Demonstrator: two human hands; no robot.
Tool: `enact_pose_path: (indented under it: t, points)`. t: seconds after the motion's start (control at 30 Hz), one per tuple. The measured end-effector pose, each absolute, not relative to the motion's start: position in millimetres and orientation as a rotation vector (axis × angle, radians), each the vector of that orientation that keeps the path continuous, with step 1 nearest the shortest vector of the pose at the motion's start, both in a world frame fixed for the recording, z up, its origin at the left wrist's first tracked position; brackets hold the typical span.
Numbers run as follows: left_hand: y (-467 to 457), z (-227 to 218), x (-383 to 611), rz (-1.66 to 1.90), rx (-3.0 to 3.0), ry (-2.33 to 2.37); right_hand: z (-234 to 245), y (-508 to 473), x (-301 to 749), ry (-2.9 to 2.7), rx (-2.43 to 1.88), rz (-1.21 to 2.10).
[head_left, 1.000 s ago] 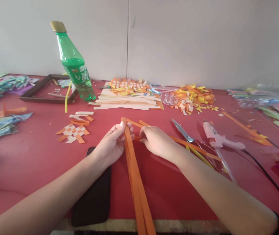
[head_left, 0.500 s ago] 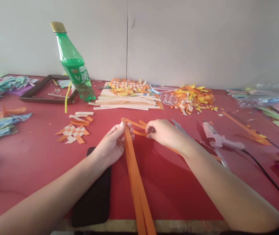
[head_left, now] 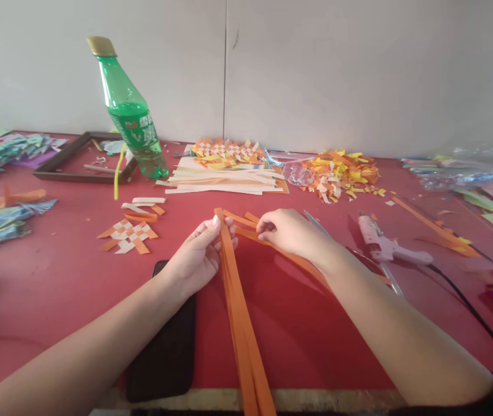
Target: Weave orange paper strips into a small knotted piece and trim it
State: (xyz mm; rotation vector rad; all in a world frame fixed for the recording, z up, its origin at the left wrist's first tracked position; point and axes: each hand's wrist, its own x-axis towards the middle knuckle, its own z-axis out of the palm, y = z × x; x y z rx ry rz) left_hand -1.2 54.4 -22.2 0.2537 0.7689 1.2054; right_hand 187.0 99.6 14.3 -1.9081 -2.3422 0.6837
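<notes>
Several long orange paper strips (head_left: 241,315) are pinched near their upper end by my left hand (head_left: 205,248), thumb on top; the strips run down past the table's front edge. To the right, my right hand (head_left: 287,231) is closed with its fingertips together at more orange strips (head_left: 249,233), which pass between the two hands and under the right wrist. Its palm is turned away, so the exact grip is partly hidden. A small woven orange-and-white paper piece (head_left: 129,236) lies left of my left hand, with a few short folded strips (head_left: 142,208) just beyond it.
A black phone (head_left: 164,346) lies under my left forearm. Beyond stand a green bottle (head_left: 136,127) and a brown frame (head_left: 67,170). White strips (head_left: 224,184) and orange-yellow scraps (head_left: 342,173) lie at the back. A glue gun (head_left: 385,242) with a cord rests right, beside scissors (head_left: 316,224).
The orange strip at my right hand now shows more broadly, running beneath the wrist toward the lower right. My right hand has shifted very slightly; my left hand stays in place.
</notes>
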Motion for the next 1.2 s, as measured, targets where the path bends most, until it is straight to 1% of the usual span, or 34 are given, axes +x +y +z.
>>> enact_pose_path:
  t: [0.23, 0.57, 0.77, 0.97, 1.2]
  points:
    - [53.6, -19.0, -0.6, 1.209, 0.234, 0.79, 0.7, 97.5, 183.6, -2.392, -1.834, 0.678]
    - [53.7, -21.6, -1.2, 1.199, 0.256, 0.743, 21.9, 95.0, 185.0, -2.375, -1.877, 0.68]
    - [53.8, -23.1, -1.2, 1.201, 0.266, 0.748, 17.5, 94.7, 183.7, -2.431, -1.886, 0.737]
    - [53.6, -21.4, -1.2, 1.191, 0.257, 0.769, 12.4, 89.5, 180.2, -2.457, -1.895, 0.671]
    - [54.1, -21.6, -1.7, 1.192, 0.253, 0.76, 10.1, 84.3, 175.3, -2.513, -1.863, 0.681]
